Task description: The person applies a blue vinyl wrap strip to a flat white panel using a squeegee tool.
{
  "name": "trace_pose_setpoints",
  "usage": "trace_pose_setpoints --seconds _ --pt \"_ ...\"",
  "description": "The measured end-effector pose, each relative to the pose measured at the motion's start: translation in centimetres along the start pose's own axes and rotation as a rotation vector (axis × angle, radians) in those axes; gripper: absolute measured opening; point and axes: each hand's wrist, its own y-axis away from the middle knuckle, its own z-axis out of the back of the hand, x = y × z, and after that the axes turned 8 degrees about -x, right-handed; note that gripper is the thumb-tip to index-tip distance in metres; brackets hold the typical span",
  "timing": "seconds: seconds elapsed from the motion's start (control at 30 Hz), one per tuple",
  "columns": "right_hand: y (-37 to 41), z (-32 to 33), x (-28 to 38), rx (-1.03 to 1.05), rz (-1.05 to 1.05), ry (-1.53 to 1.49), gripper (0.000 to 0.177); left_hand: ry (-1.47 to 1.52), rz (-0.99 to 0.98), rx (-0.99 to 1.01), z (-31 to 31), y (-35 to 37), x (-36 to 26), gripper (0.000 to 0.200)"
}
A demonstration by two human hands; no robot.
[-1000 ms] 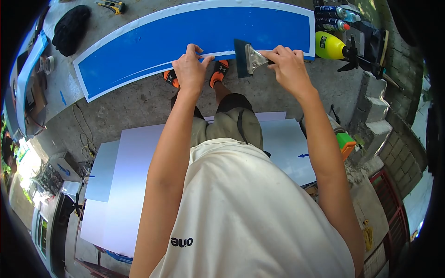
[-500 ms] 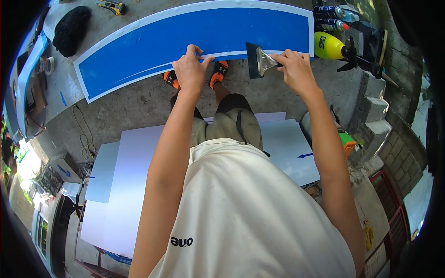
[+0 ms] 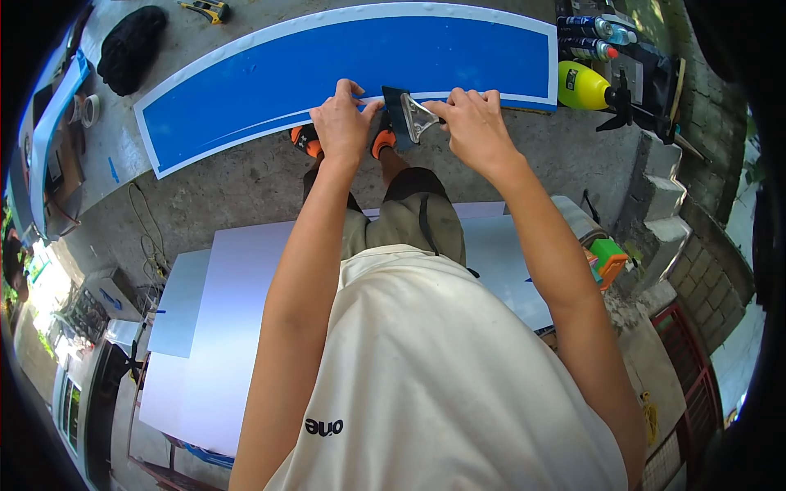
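A long curved blue panel with a white border lies on the grey table. My right hand is closed round the handle of a squeegee, whose dark blade meets the panel's near edge right beside my left hand. My left hand is at the same near edge, left of the squeegee. Its fingers are bent towards the thumb at the white strip; whatever lies between them is too small to make out.
A yellow-green spray bottle and spray cans stand right of the panel. A yellow cutter and a black cloth lie at the back left. Pale sheets are stacked behind my legs.
My right hand has moved left along the panel's near edge with the squeegee, close to my left hand. My left hand has stayed nearly in place.
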Motion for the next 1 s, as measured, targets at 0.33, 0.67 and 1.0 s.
trace_pose_setpoints --seconds 0.33,0.67,1.0 --pt "1.2 1.3 -2.6 -0.036 -0.048 -0.004 0.044 -0.004 -0.003 0.014 0.2 0.0 -0.1 0.043" --pt "1.2 1.5 -1.6 -0.095 -0.065 -0.170 0.044 -0.019 -0.036 0.042 0.7 -0.3 0.0 0.042" --pt "-1.0 -2.6 -15.3 -0.405 -0.553 -0.476 0.043 -0.182 -0.188 0.150 3.5 -0.9 1.7 0.040"
